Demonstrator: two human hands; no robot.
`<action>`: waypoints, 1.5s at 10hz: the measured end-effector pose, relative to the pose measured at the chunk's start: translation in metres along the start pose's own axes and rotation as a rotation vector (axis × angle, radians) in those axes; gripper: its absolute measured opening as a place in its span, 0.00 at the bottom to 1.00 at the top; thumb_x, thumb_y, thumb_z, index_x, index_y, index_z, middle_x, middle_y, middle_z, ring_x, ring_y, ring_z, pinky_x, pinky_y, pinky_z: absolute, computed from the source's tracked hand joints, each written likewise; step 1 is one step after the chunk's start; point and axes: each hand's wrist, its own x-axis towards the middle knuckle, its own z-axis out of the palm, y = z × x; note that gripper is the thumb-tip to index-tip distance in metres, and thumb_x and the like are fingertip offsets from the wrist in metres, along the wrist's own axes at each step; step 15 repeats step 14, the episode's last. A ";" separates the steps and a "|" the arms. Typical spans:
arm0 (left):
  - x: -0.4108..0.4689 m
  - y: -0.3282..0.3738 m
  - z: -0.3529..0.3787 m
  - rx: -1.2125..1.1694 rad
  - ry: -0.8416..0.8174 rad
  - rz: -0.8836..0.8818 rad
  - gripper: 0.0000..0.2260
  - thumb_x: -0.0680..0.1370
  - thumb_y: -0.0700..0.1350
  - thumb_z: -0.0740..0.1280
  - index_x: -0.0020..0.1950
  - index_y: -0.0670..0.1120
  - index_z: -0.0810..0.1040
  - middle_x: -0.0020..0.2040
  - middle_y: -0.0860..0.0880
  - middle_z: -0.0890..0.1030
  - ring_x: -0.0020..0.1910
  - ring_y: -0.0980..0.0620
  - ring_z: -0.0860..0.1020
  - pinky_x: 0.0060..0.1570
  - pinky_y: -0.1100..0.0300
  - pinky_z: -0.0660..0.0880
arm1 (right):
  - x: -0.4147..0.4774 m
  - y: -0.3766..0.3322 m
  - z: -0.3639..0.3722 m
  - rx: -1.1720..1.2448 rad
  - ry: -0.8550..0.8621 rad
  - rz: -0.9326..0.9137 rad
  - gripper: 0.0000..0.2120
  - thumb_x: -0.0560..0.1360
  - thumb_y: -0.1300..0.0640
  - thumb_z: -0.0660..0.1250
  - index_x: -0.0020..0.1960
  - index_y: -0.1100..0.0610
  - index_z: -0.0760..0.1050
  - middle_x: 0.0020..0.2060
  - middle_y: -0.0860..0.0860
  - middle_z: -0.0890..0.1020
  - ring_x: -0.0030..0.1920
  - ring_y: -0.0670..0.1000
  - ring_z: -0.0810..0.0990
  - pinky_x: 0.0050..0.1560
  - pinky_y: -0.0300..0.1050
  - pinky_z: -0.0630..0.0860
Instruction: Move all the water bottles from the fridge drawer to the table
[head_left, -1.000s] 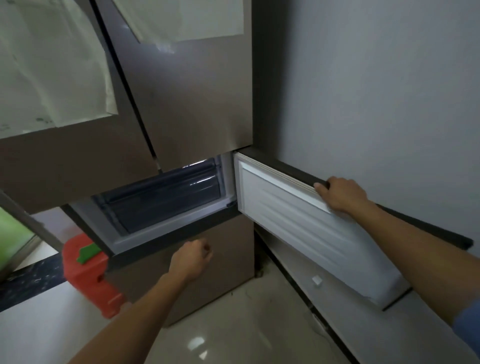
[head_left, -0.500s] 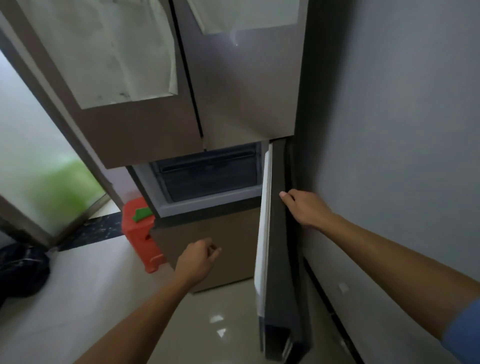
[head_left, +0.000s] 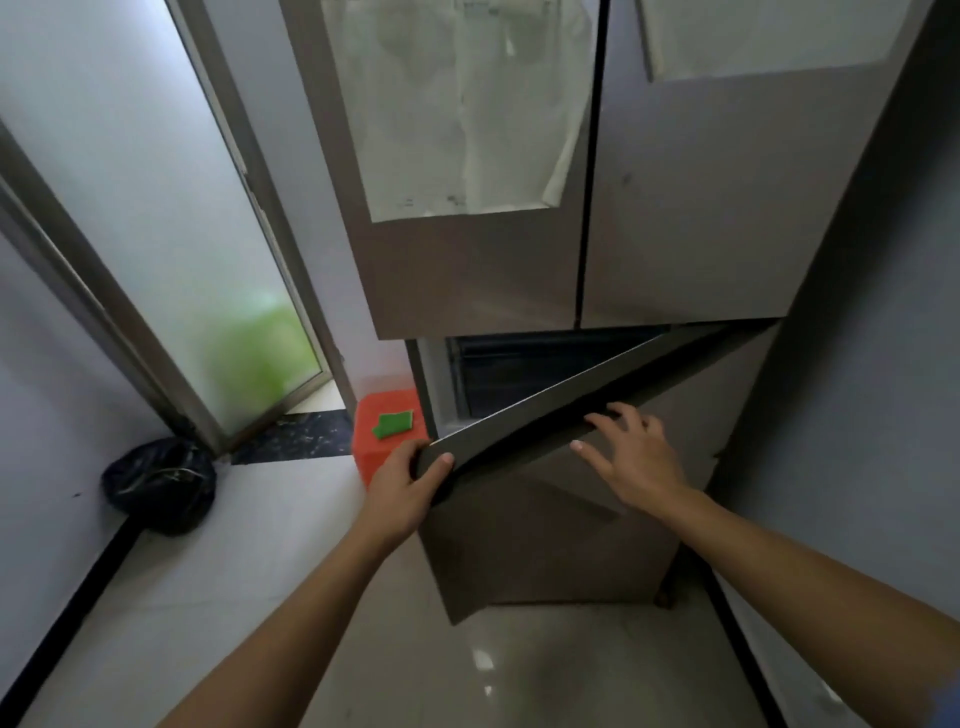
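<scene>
The tall brown-grey metal fridge (head_left: 675, 208) stands against the grey wall (head_left: 883, 364) on its right. Its lower compartment door (head_left: 545, 415) hangs half open across the dark drawer opening (head_left: 519, 369). An orange plastic stool (head_left: 382, 441) sits just left of the fridge, a green scrap (head_left: 393, 424) on top. Farther left, a black rubbish bag (head_left: 161, 483) lies on the floor, beside the frosted glass door (head_left: 182, 234).

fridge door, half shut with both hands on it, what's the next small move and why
Probably swing the lower fridge door fully closed. The left hand grips its free corner, the right hand lies open on its top edge, and it stands partly ajar across the dark compartment. No bottles show there.
</scene>
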 end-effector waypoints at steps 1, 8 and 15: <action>0.042 -0.018 -0.015 0.021 0.084 0.011 0.17 0.79 0.55 0.63 0.64 0.49 0.71 0.56 0.48 0.78 0.53 0.50 0.77 0.56 0.49 0.77 | 0.033 -0.017 0.013 0.028 0.008 -0.001 0.28 0.78 0.37 0.55 0.73 0.50 0.64 0.70 0.52 0.63 0.67 0.56 0.65 0.65 0.52 0.69; 0.236 -0.011 -0.029 -0.036 0.400 0.153 0.28 0.80 0.56 0.59 0.75 0.48 0.53 0.70 0.45 0.66 0.66 0.44 0.70 0.62 0.52 0.70 | 0.129 -0.081 0.064 0.101 0.113 0.242 0.37 0.79 0.53 0.61 0.78 0.60 0.44 0.77 0.56 0.37 0.74 0.62 0.59 0.68 0.52 0.67; 0.232 -0.008 -0.043 0.169 0.331 0.076 0.25 0.79 0.60 0.57 0.67 0.43 0.61 0.53 0.42 0.79 0.47 0.42 0.80 0.41 0.55 0.74 | 0.148 -0.084 0.019 -0.108 -0.133 0.227 0.38 0.77 0.46 0.63 0.77 0.59 0.48 0.76 0.61 0.49 0.73 0.61 0.60 0.66 0.52 0.69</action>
